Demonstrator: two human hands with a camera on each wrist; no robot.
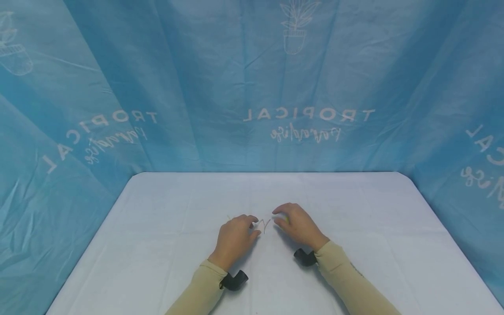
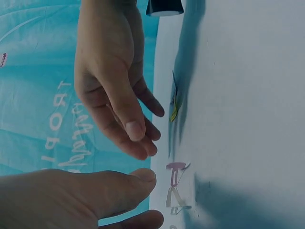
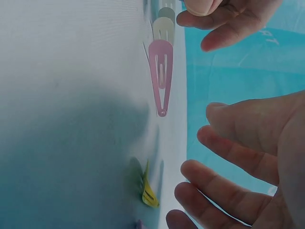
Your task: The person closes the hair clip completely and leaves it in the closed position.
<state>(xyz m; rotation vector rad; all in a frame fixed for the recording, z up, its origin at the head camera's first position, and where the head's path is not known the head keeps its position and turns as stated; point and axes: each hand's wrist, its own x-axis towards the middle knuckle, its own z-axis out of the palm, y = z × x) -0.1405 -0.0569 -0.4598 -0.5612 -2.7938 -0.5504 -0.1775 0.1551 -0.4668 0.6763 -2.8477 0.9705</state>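
Observation:
Both hands hover over the white table with relaxed, slightly bent fingers, and nothing is held. Between them stand a pink snap hair clip (image 3: 162, 76) and a cream snap clip (image 3: 164, 29), seen as thin bent lines in the head view. My left hand (image 1: 236, 238) is left of these clips, thumb and fingertips apart. To their right is my right hand (image 1: 300, 225), thumb and index finger parted. A yellow snap clip (image 3: 149, 192) lies below the right hand, partly hidden by it in the head view.
A purple piece (image 3: 140, 224) shows at the bottom edge of the right wrist view. Beyond the left hand lies a small pale item (image 1: 229, 217). Blue curtains (image 1: 220, 87) surround the white table (image 1: 118, 262) at the back and sides.

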